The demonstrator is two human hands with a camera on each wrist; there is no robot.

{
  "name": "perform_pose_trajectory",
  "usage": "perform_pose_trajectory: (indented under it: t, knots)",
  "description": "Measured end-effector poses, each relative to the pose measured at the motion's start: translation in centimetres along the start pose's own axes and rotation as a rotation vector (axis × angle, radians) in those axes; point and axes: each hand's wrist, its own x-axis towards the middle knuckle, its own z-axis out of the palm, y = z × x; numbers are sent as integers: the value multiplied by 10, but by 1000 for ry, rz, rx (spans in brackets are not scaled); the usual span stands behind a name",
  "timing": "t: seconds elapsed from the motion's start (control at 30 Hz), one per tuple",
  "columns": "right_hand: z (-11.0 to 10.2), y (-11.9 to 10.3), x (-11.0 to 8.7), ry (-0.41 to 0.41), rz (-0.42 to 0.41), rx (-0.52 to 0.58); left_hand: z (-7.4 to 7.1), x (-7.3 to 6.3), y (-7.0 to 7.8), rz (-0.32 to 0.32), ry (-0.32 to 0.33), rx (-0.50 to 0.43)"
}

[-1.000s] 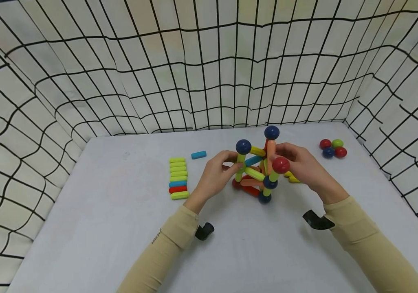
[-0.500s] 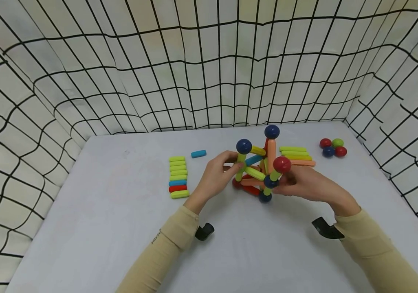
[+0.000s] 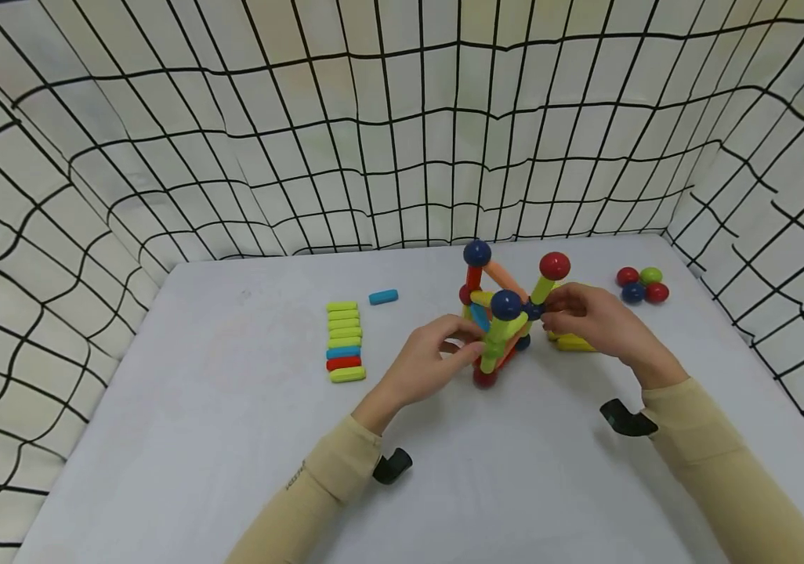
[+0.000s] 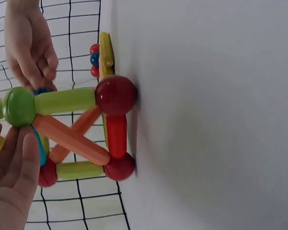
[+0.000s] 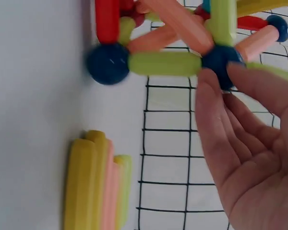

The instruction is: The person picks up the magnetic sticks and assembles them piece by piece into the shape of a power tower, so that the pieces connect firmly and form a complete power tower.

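Note:
A magnetic stick-and-ball structure [image 3: 497, 333] stands on the table, its coloured sticks joined by red, blue and green balls. My left hand [image 3: 425, 362] holds its near left side. In the left wrist view, thumb and fingertips are right at a green ball [image 4: 20, 106] halfway up that upright. On the far right side, my right hand [image 3: 603, 325] pinches a dark blue joint ball [image 5: 222, 66] between thumb and finger. A red ball [image 3: 554, 265] tops the upright beside this hand. Another blue ball [image 3: 506, 305] crowns the upright nearest me.
Several short sticks [image 3: 342, 337] lie in a column on the left, with a lone blue stick [image 3: 383, 297] beside them. Longer sticks [image 5: 89, 184] lie partly behind my right hand. Loose balls [image 3: 632, 293] sit at the back right. Black netting [image 3: 402, 157] encloses the table.
The structure has turned: its red-topped upright swung to the back right and the upright at my left hand came nearer. My right hand moved back and up with it.

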Motion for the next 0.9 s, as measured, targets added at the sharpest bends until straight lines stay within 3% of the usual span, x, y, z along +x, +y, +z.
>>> perform_pose_trajectory:
  t: [0.13,0.2,0.27,0.4,0.5,0.6,0.77,0.9]
  knots:
    - [4,3,6,51,11,49,5,1,9,73,-92,6]
    - [5,5,6,60,-1,40,5,3,13,112,-65,10]
    - [5,8,4,61,-28,-9,3,6,15,160,27,15]
    - [1,17,-9,31,-82,-227,-11,15,17,238,287,35]
    - [0,29,-20,2,-69,-400,-21,24,17,237,385,31]
    - [3,43,-28,-10,-31,-522,-26,31,14,178,361,-12]
    - [6,60,-33,24,-55,-599,-27,38,11,105,236,-65]
    - [10,65,-33,25,-53,-637,-25,39,12,87,222,-57]
